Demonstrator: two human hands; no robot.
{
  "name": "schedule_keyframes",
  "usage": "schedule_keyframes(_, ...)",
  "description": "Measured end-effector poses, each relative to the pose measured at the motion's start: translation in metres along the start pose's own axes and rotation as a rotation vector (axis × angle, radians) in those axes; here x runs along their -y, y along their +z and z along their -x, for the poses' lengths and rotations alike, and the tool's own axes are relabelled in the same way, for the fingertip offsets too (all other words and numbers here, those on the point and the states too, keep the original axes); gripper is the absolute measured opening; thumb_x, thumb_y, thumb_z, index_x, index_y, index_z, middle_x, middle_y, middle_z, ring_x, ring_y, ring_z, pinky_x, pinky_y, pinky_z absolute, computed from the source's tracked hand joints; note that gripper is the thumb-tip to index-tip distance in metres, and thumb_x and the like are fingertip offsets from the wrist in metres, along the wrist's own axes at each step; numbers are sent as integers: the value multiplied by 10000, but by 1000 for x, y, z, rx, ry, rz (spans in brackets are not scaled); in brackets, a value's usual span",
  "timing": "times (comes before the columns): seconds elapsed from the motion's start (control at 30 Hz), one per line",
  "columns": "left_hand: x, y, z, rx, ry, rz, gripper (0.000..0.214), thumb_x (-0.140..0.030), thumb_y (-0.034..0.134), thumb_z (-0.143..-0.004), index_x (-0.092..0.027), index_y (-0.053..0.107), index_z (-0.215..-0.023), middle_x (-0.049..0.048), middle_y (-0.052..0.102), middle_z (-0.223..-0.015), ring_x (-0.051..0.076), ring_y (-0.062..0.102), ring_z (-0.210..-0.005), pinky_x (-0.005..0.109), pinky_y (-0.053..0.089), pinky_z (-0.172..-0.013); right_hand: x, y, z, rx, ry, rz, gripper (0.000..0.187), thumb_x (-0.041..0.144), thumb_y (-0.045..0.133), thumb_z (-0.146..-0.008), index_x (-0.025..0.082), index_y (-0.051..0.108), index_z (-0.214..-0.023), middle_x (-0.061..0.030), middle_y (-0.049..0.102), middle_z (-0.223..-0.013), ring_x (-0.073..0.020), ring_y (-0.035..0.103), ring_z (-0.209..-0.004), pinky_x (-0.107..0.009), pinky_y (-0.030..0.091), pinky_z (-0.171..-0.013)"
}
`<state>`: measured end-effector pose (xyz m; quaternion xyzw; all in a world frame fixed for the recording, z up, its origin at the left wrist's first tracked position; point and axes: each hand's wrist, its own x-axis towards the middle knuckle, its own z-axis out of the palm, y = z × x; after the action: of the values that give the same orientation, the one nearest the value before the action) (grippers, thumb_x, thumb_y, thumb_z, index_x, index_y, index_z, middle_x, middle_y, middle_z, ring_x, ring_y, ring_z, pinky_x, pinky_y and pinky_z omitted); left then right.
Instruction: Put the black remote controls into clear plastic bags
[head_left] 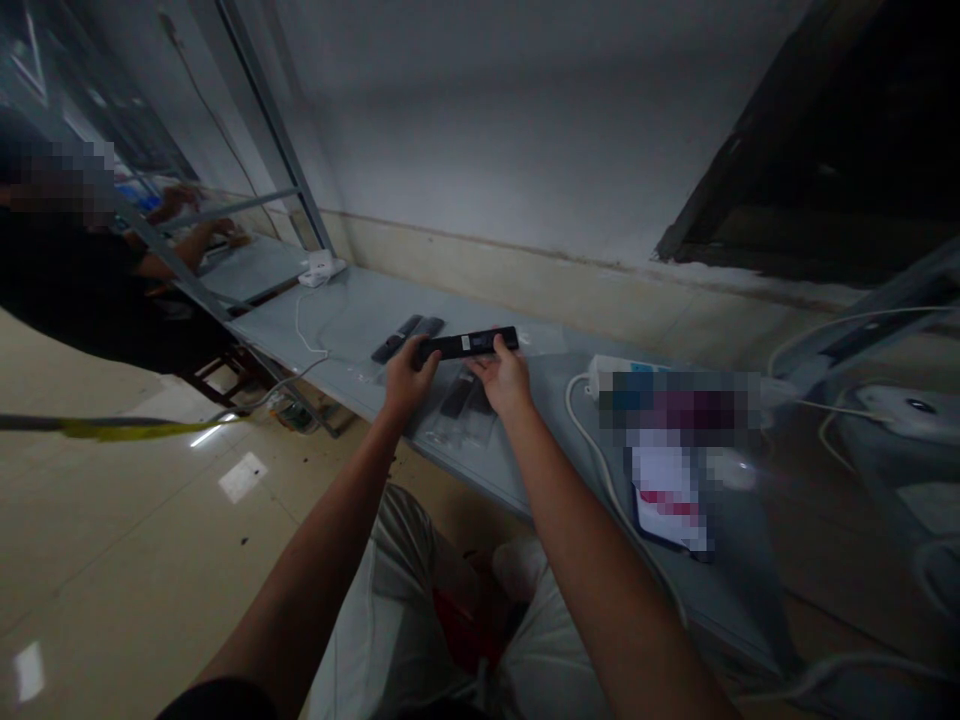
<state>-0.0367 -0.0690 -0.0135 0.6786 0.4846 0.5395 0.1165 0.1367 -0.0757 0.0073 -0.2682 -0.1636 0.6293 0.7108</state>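
A long black remote control [469, 344] with a small white label is held level above the table, between my two hands. My left hand [409, 376] is closed around its left end. On the right end, my right hand [502, 375] grips with the thumb on top and fingers beneath. Under my hands, a dark remote control in a clear plastic bag [457, 398] lies near the table's front edge. Just beyond my left hand, more dark remote controls [406, 337] lie side by side.
The grey table [360, 290] runs along a wall. On the right are a white power strip [600, 378], a cable [600, 460] and a partly blurred white item [667, 515]. A white adapter [321, 268] stands at the far left. Another person [67, 270] sits beyond the metal frame.
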Motion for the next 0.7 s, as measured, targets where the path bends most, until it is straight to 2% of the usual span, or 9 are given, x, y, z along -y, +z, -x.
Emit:
schedule_keyframes(0.17,2,0,0,5,-1,12,402,-350,675,-843,-193,649,-1212,13,610,-763,134,512,-624,276,417,-608,-3,0,1,23,-55,68,268,241,638,-850,233,590,-1114,0,738,-870,-181,728,-794,-467,612,-808)
schedule_keyframes(0.37,1,-1,0,24,8,14,376,-331,661,-847,-191,657,-1196,23,631,-800,133,509,-630,277,423,-608,-3,1,3,50,-77,90,287,264,654,-836,237,597,-1116,-11,739,-900,-186,728,-814,-443,619,-765)
schedule_keyframes(0.7,-5,-3,0,48,6,-4,357,-320,654,-840,-189,671,-1172,48,699,-903,161,582,-707,298,474,-669,-3,4,4,18,-84,89,248,281,658,-847,229,595,-1081,-2,731,-883,-177,731,-821,-444,625,-764)
